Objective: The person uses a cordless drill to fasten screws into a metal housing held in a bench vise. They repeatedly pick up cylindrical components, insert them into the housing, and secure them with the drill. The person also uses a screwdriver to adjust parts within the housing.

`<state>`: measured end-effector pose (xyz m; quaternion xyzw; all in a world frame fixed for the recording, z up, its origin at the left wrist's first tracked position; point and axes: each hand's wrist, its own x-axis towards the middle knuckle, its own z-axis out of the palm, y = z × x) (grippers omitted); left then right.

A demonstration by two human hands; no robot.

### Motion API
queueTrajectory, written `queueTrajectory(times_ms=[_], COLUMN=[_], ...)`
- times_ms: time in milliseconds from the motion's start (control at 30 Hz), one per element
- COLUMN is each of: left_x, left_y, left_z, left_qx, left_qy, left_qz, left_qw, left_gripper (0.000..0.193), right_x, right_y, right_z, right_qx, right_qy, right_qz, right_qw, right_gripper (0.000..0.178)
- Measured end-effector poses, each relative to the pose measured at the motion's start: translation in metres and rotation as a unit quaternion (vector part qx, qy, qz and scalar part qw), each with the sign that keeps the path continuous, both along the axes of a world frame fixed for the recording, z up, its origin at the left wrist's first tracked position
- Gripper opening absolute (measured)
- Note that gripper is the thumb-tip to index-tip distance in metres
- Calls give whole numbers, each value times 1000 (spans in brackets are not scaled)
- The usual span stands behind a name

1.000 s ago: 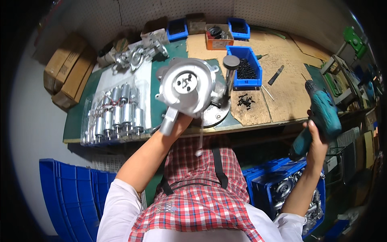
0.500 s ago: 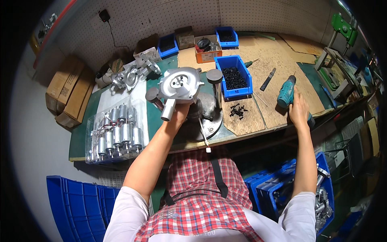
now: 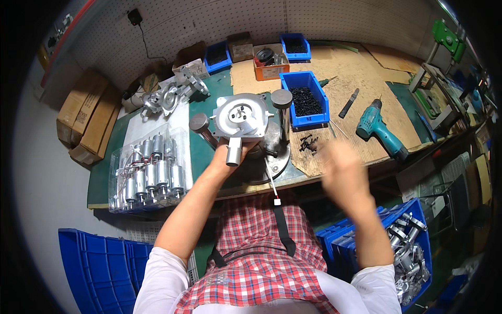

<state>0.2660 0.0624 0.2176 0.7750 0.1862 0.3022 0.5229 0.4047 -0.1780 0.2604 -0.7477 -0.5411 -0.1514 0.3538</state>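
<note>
A person in a checked apron works at a green worktop (image 3: 104, 175); places here are given from the blue screw bin (image 3: 314, 120) near its middle. Left of the bin, the left hand (image 3: 220, 156) grips a silver cast housing (image 3: 250, 121) from underneath, beside its stubby tube, partly hidden by the metal. Half a second ago the housing sat slightly further left and tilted; now it has shifted a little toward the bin, its round face more level, between two round-topped metal posts (image 3: 281, 98). Whether it touches them cannot be told. The bigger change is on the other side: the right hand (image 3: 345, 172), which was around the teal cordless drill (image 3: 377, 128), has left it and is now in front of the bin, near a small pile of loose black screws (image 3: 308, 143). That hand is blurred, so whether its fingers are spread or pinching cannot be told. The drill, raised in the air a second ago, lies right of the bin, beyond a dark-handled knife (image 3: 349, 103).
</note>
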Motion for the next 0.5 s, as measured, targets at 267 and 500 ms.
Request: queueTrajectory(times_ms=[267, 500], left_x=[-15, 7], left_y=[33, 9], left_z=[-8, -1], left_qx=[-22, 123], left_qy=[18, 49], left_qz=[-60, 5], left_qw=[998, 991], left_gripper=[44, 43], right_x=[-159, -168], right_y=[126, 158], right_z=[-60, -102], right_qx=[-269, -220], right_qy=[248, 289], right_qz=[249, 220], right_qw=[897, 906], right_gripper=[24, 20])
